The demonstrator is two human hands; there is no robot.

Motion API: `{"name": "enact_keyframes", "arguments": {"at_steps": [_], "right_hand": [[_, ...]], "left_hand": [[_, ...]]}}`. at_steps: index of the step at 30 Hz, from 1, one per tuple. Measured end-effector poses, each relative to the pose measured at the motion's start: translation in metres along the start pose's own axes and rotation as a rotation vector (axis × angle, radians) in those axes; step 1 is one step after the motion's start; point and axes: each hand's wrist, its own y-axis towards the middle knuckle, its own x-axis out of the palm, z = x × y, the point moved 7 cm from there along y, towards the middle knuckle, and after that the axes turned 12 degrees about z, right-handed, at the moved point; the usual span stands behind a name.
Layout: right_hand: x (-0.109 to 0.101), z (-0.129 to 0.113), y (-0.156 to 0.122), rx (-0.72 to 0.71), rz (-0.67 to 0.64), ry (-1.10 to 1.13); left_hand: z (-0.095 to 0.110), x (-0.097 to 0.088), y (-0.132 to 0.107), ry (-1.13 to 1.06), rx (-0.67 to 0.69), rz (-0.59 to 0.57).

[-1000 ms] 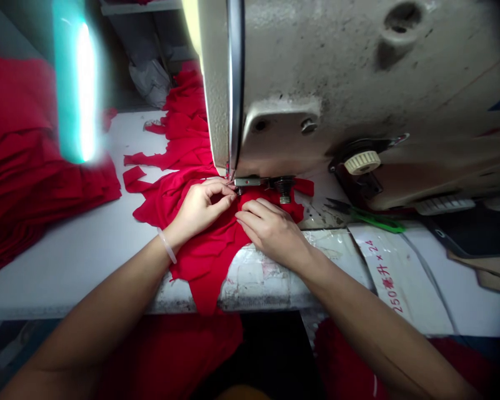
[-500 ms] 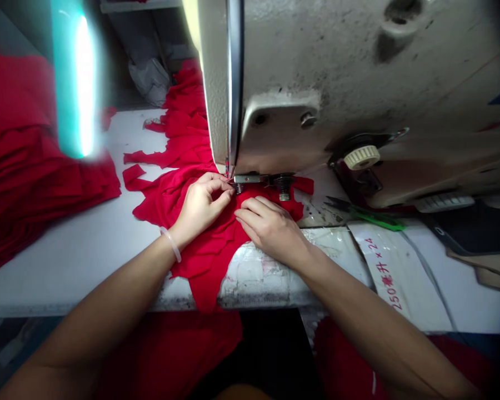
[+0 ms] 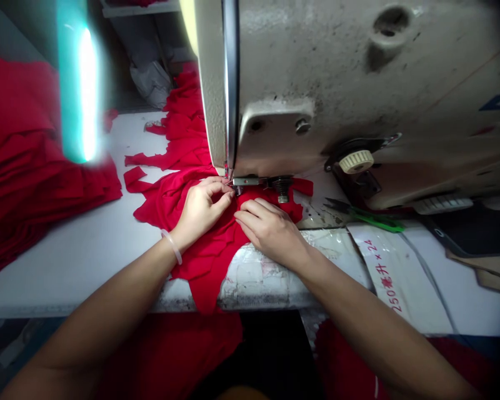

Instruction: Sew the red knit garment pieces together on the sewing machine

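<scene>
A red fabric piece (image 3: 200,253) lies on the white table (image 3: 75,261) under the presser foot (image 3: 246,182) of a grey sewing machine (image 3: 337,83), its lower end hanging over the table's front edge. My left hand (image 3: 200,208) is curled, fingertips pinching the red fabric just left of the presser foot. My right hand (image 3: 270,228) lies on the fabric just in front of the foot, fingers together and pressing it down.
A stack of red cloth (image 3: 29,166) fills the left side; more red pieces (image 3: 183,122) trail behind the machine. Green-handled snips (image 3: 366,219) lie to the right, near a printed plastic sheet (image 3: 391,272). A bright lamp (image 3: 81,89) glares at upper left.
Both hands stay at the presser foot; they and the fabric have barely shifted. The view has moved slightly.
</scene>
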Motion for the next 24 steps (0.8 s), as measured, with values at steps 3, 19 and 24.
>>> {"name": "enact_keyframes", "arguments": {"at_steps": [3,19,24], "right_hand": [[-0.0002,-0.0002,0.0,-0.008,-0.001,-0.009],[-0.0007,-0.0002,0.0008,-0.016,0.02,-0.033],[-0.0002,0.0,0.0008,-0.015,0.017,-0.018]], "left_hand": [[-0.0007,0.0004,0.0003,0.005,-0.003,0.0],[-0.0011,0.0009,0.0012,0.004,0.011,0.009],[-0.0006,0.001,0.0014,-0.004,0.017,0.011]]}}
